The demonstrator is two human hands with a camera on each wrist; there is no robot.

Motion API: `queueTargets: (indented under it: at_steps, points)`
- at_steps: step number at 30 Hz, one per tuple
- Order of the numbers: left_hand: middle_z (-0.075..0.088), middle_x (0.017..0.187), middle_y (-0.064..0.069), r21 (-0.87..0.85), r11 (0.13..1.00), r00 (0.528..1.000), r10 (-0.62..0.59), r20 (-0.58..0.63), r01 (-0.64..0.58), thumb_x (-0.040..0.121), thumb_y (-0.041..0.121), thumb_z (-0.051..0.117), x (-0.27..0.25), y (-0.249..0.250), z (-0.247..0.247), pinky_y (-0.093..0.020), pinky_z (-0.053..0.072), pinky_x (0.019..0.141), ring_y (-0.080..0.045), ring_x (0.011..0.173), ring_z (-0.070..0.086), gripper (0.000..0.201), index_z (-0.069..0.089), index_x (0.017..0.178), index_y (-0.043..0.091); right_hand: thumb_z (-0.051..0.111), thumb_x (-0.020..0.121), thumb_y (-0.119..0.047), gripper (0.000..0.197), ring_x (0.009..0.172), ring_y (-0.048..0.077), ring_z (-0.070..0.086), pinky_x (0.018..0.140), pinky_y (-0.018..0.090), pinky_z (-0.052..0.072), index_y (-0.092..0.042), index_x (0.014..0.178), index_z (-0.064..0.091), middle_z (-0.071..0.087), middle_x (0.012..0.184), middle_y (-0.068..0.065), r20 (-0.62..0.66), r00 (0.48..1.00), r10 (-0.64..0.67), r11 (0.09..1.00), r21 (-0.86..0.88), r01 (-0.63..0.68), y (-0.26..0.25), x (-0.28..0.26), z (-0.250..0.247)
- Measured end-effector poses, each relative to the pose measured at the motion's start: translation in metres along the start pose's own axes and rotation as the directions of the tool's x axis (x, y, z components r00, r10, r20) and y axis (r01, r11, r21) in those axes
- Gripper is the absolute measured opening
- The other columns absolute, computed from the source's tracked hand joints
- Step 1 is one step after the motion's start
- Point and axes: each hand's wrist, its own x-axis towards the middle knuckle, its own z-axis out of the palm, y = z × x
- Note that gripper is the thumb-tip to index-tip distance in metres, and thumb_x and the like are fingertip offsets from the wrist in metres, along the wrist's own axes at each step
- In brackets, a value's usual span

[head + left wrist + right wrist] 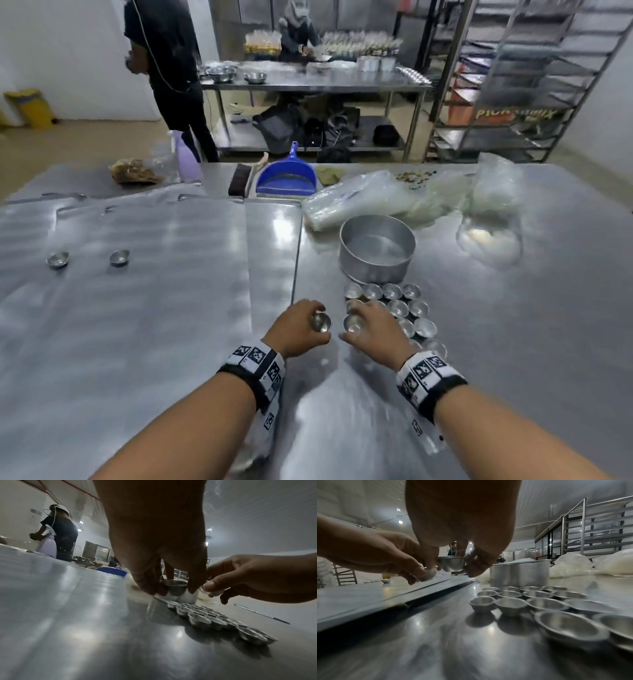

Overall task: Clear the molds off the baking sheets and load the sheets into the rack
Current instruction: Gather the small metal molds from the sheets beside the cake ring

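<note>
Steel covers the whole bench (513, 342), seamed down the middle. Flat baking sheets (137, 291) lie across the left half, their right edge running along the seam, and carry two small molds (57, 259) well apart from each other near the left edge. A tall rack (534, 78) stands beyond the far right corner; orange packaging behind its rungs bears lettering too blurred to read in full. Clear plastic bags (394, 195) are heaped along the far edge on the right. A blue dustpan (286, 176) and a brush (238, 180) sit at the far edge by the seam, and a lilac spray bottle (186, 161) to their left. A round cake tin (376, 251) stands just right of the seam, empty inside. Directly in front of it a group of small cups (400, 308) is packed in touching rows. Open bench surface extends right of the cups to the edge.

Left hand (296, 334) pinches one cup (321, 323) by its rim, held off the bench beside the seam. Right hand (375, 330) grips another cup (452, 563) between thumb and fingers, just beside the group's near left corner. Both wrists wear bands (258, 365) printed with black-and-white square codes.
</note>
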Motion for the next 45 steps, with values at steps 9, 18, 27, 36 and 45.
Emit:
queueTargets:
  at_steps: [9,18,27,36,45]
  points:
    - [0.061,0.117,-0.003,0.112,0.992,0.99,-0.065,0.124,0.051,0.075,0.04,0.073,-0.026,0.043,0.072,-0.031,0.047,0.092,-0.019,0.109,0.057,0.05,0.062,0.12,0.021,0.072,0.07,-0.06,0.065,0.114,0.019,0.054,0.094,0.033,0.045,-0.028,0.124,0.059,0.054,0.124,-0.003,0.157,0.984,0.078,0.99,-0.125,-0.058,0.068,-0.058,-0.001]
    - [0.05,0.132,0.001,0.064,0.988,0.989,-0.141,0.035,0.138,0.077,0.048,0.076,-0.033,0.039,0.091,-0.029,0.046,0.094,-0.016,0.112,0.057,0.074,0.048,0.141,0.022,0.073,0.079,-0.041,0.069,0.121,0.02,0.054,0.098,0.031,0.044,-0.025,0.141,0.048,0.043,0.14,-0.004,0.082,0.994,0.069,0.996,-0.067,-0.063,0.074,-0.065,0.016]
    - [0.059,0.103,0.001,0.076,0.987,0.99,-0.136,-0.036,0.138,0.081,0.039,0.073,-0.031,0.035,0.099,-0.028,0.047,0.081,-0.016,0.092,0.059,0.035,0.066,0.109,0.02,0.06,0.09,-0.034,0.04,0.114,0.024,0.056,0.089,0.034,0.046,-0.021,0.128,0.055,0.052,0.13,0.001,0.052,0.997,0.059,0.989,-0.141,-0.051,0.072,-0.056,0.014]
    - [0.062,0.103,0.001,0.069,0.993,0.996,-0.093,-0.015,0.094,0.082,0.037,0.069,-0.013,0.042,0.102,-0.03,0.047,0.083,-0.017,0.096,0.06,0.029,0.066,0.107,0.023,0.055,0.089,-0.03,0.022,0.105,0.027,0.059,0.077,0.036,0.046,-0.02,0.108,0.06,0.057,0.115,0.003,0.03,0.995,0.093,0.981,-0.176,-0.086,0.078,-0.041,0.008]
    - [0.06,0.094,0.003,0.059,0.995,0.996,-0.076,-0.035,0.078,0.085,0.044,0.065,-0.009,0.041,0.101,-0.029,0.046,0.076,-0.015,0.088,0.06,0.022,0.065,0.097,0.026,0.056,0.089,-0.027,0.017,0.1,0.027,0.061,0.077,0.034,0.045,-0.018,0.103,0.062,0.063,0.11,0.003,0.028,0.997,0.078,0.98,-0.186,-0.071,0.077,-0.039,0.002]
